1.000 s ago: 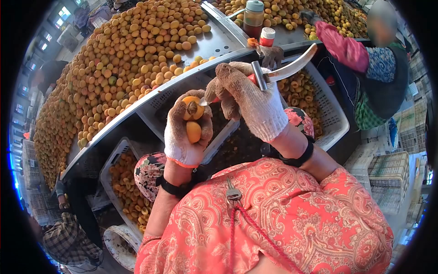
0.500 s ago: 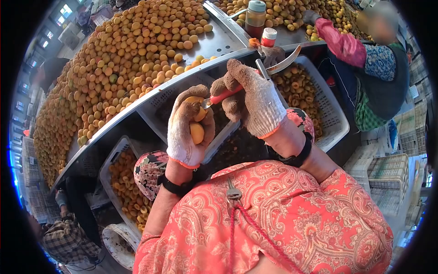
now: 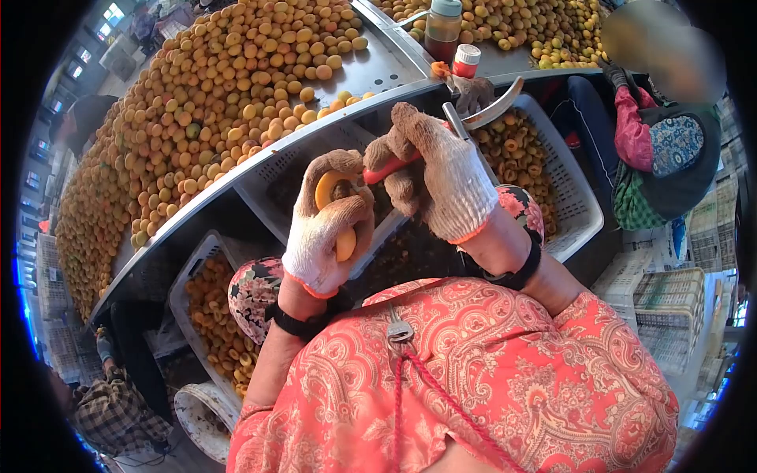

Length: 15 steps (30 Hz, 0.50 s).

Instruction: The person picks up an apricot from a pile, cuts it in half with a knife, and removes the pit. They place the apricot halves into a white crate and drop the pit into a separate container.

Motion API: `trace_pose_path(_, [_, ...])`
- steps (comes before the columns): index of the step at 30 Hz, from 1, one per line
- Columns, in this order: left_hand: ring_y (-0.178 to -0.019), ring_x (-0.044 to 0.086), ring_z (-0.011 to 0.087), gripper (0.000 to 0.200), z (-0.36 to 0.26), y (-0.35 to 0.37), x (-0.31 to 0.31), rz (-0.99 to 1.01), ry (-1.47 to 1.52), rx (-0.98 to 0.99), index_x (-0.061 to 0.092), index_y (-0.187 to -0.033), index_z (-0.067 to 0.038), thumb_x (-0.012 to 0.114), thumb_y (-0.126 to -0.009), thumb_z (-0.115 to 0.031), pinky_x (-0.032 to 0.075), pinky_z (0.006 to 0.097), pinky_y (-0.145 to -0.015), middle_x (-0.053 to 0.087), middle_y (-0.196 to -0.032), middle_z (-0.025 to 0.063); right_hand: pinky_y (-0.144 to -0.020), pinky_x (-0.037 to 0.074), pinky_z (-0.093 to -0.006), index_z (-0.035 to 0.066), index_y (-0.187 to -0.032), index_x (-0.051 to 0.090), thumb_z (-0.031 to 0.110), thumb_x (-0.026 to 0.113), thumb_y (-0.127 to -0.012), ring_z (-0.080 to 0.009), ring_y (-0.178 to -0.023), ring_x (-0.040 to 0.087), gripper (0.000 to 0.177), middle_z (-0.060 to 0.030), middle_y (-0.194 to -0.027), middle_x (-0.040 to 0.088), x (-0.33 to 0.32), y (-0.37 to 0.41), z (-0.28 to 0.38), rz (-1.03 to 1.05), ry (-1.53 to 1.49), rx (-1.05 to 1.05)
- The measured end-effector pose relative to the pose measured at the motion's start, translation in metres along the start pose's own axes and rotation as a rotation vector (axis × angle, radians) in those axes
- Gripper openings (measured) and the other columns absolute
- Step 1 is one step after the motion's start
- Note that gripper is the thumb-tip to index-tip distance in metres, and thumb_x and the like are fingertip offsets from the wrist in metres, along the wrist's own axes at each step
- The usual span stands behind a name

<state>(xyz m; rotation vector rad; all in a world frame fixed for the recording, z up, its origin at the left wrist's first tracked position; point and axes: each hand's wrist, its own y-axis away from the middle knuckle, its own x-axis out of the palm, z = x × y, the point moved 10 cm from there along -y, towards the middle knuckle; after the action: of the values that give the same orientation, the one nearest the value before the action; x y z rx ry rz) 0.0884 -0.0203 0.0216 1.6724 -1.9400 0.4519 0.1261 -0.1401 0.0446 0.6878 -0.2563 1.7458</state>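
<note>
My left hand (image 3: 314, 243), in a stained work glove, is closed around an apricot (image 3: 323, 190); a dark brown gap, perhaps the pit or a gloved fingertip, shows beside its curved flesh. A second apricot (image 3: 345, 244) sits lower in the same palm. My right hand (image 3: 445, 177), gloved too, is wrapped around the red handle of a small knife (image 3: 382, 170). Its tip end meets the left fingers beside the upper apricot, and the blade is hidden there. Both hands are above the crates, in front of the metal table edge.
Whole apricots (image 3: 229, 87) are heaped on the metal table (image 3: 386, 67). Crates of halved apricots stand at right (image 3: 579, 206) and left (image 3: 180, 303). A curved metal strip (image 3: 497, 106), jar (image 3: 443, 30) and red bottle (image 3: 466, 61) are along the edge. Co-workers sit on both sides.
My left hand has turned, and the upper apricot now shows a curved edge around a dark gap. The knife's blade has gone from sight. The right co-worker's arm has drawn back from the fruit.
</note>
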Motion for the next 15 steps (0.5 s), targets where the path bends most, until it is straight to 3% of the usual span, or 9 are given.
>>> trace_pose_path(2, [-0.057,0.050,0.0108,0.041,0.008,0.005,0.006,0.089,0.105,-0.074,0.053,-0.120,-0.010,0.065,-0.082,-0.005,0.038,0.0217,-0.044,0.055,-0.085,0.0050,-0.037,0.036,-0.0237,0.011,-0.075,0.055,0.043,0.054,-0.100,-0.0131,-0.046,0.052,0.040,-0.0112,-0.081,0.068,0.009,0.008,0.001,0.106,0.090,-0.057])
trace_pose_path(6, [-0.042,0.040,0.0102,0.047,0.009,0.008,0.017,0.195,0.286,-0.099,0.052,-0.124,-0.012,0.069,-0.080,-0.011,0.029,0.0233,-0.040,0.050,-0.076,0.0041,-0.036,0.035,-0.0235,0.011,-0.074,0.055,0.044,0.055,-0.099,-0.0132,-0.046,0.053,0.042,-0.0106,-0.081,0.068,0.007,0.008,-0.001,0.011,-0.037,0.017])
trace_pose_path(8, [-0.043,0.040,0.0104,0.045,0.011,0.008,0.017,0.215,0.314,-0.099,0.052,-0.125,-0.012,0.068,-0.082,-0.011,0.030,0.0232,-0.040,0.050,-0.077,0.0041,-0.036,0.035,-0.0228,0.010,-0.074,0.055,0.045,0.056,-0.098,-0.0131,-0.046,0.053,0.042,-0.0106,-0.080,0.068,-0.002,0.004,-0.015,-0.046,-0.143,0.108])
trace_pose_path(10, [-0.044,0.041,0.0106,0.044,0.010,0.001,0.022,0.247,0.339,-0.093,0.052,-0.125,-0.011,0.066,-0.084,-0.011,0.030,0.0231,-0.041,0.051,-0.078,0.0040,-0.037,0.036,-0.0222,0.009,-0.075,0.056,0.043,0.056,-0.098,-0.0125,-0.046,0.053,0.041,-0.0107,-0.080,0.068,-0.003,0.000,-0.011,-0.045,-0.118,0.062])
trace_pose_path(12, [-0.045,0.042,0.0097,0.041,0.005,-0.004,0.006,-0.004,0.070,0.028,0.051,-0.128,-0.010,0.063,-0.088,-0.012,0.030,0.0213,-0.042,0.054,-0.080,0.0040,-0.037,0.036,-0.0216,0.009,-0.076,0.057,0.041,0.056,-0.099,-0.0120,-0.045,0.053,0.039,-0.0109,-0.080,0.068,-0.002,0.002,-0.007,-0.049,-0.099,0.020])
trace_pose_path(14, [-0.047,0.044,0.0090,0.040,0.004,-0.005,0.007,0.036,-0.026,-0.023,0.051,-0.129,-0.009,0.061,-0.090,-0.015,0.030,0.0204,-0.043,0.055,-0.082,0.0040,-0.033,0.036,-0.0241,0.008,-0.079,0.062,0.032,0.060,-0.098,-0.0105,-0.040,0.052,0.031,-0.0056,-0.067,0.066,0.009,0.006,0.018,0.038,0.066,-0.185])
trace_pose_path(15, [-0.049,0.045,0.0083,0.039,0.005,-0.005,0.007,0.071,-0.119,-0.076,0.051,-0.129,-0.007,0.059,-0.092,-0.017,0.031,0.0196,-0.044,0.056,-0.083,0.0041,-0.033,0.036,-0.0241,0.008,-0.079,0.062,0.032,0.060,-0.098,-0.0105,-0.040,0.052,0.031,-0.0056,-0.067,0.066,0.009,0.006,0.020,0.035,0.066,-0.189])
